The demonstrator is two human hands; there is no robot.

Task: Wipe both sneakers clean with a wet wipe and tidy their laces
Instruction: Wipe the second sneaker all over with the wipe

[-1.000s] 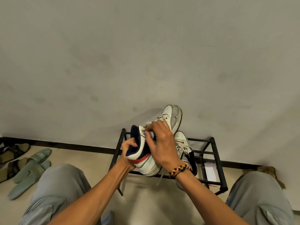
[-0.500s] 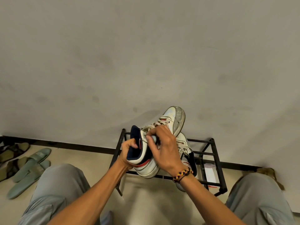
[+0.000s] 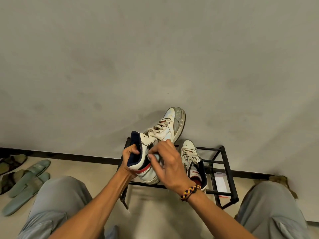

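My left hand (image 3: 131, 155) grips the light, stiff-soled sneaker (image 3: 156, 144) at its collar; my right hand (image 3: 170, 167) pinches the wipe (image 3: 156, 156).

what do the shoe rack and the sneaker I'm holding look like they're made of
Shoe rack: thin black bars with a matte finish, likely painted metal. Held sneaker: smooth white panels with stitched seams, probably leather or synthetic leather; the scuffed grey toe edge looks like rubber.
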